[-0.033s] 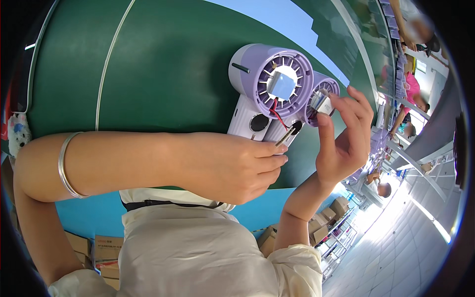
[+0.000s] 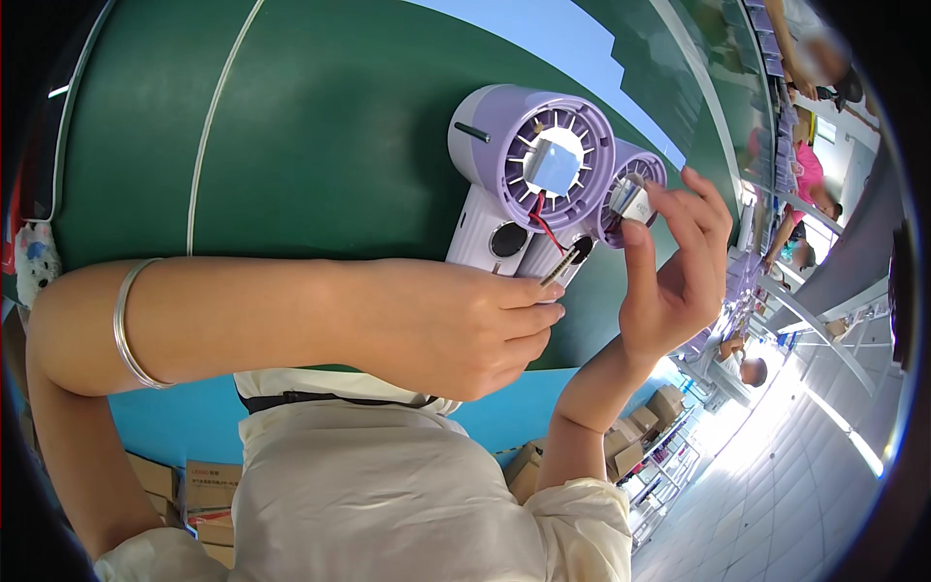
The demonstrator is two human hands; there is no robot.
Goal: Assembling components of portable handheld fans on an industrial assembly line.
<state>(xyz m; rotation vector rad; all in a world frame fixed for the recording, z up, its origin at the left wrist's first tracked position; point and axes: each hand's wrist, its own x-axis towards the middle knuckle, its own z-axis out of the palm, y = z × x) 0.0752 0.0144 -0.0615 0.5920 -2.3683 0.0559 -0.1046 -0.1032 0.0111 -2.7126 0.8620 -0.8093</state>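
My left hand (image 2: 456, 325) grips the lower end of a white handle (image 2: 485, 241) belonging to a lilac hand-held fan housing (image 2: 543, 160). Its round head shows radial vanes around a pale square centre. A second lilac round shell (image 2: 648, 167) sits just behind it to the right. Red and black wires (image 2: 543, 229) run from the head down toward the handle. My right hand (image 2: 674, 281) pinches a small silvery-white part (image 2: 635, 202) between thumb and fingertips, right against the second shell. A silver bangle (image 2: 126, 325) circles my left wrist.
A dark green surface (image 2: 320, 145) with a white line (image 2: 208, 126) lies behind the fan. Cardboard boxes (image 2: 208, 485) stand at lower left, more boxes (image 2: 669, 403) at right. Other people (image 2: 805, 175) work along the far right. A small plush toy (image 2: 34, 262) sits at the left edge.
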